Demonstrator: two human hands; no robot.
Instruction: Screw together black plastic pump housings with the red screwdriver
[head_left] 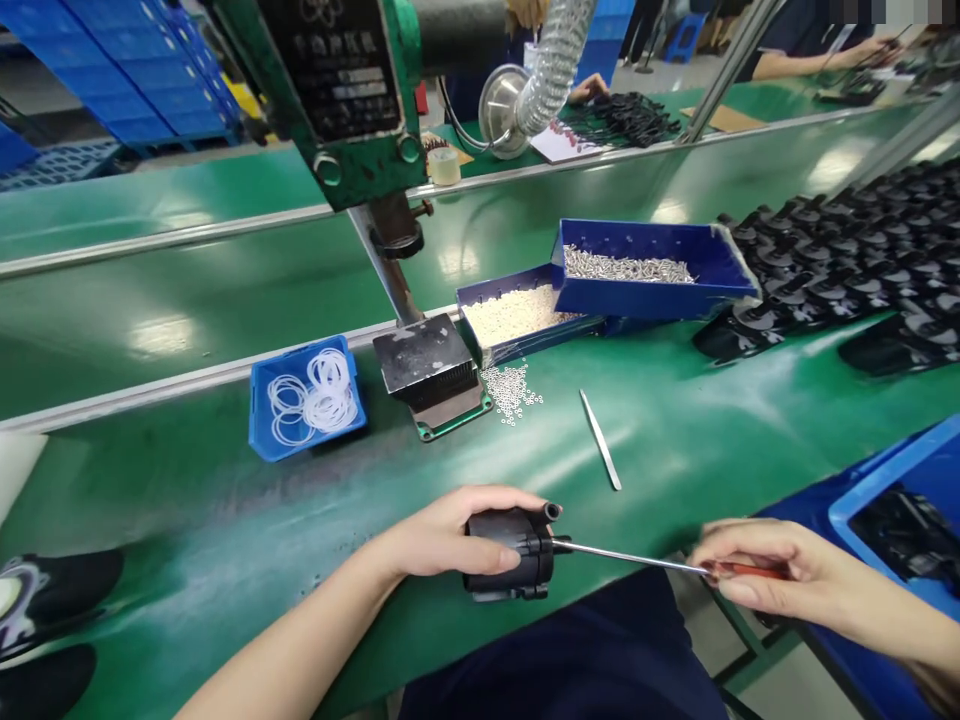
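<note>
My left hand [457,535] is wrapped round a black cylindrical housing [511,580], which lies on its side near the front edge of the bench, its short pipe stub pointing up and right. In my right hand [772,570] is a screwdriver [637,556] with an orange-red handle. Its long metal shaft runs level to the left, and the tip meets the right end of the housing; the exact contact point is hidden. Silver tweezers [601,440] lie on the green bench beyond the shaft.
A press [424,355] stands behind my left hand, beside a blue tray of white rings [259,420]. Bins of small pale pieces [517,318] and metal screws [626,268] sit behind. Black housings [847,250] fill the right; a blue crate [847,505] stands lower right. People work beyond.
</note>
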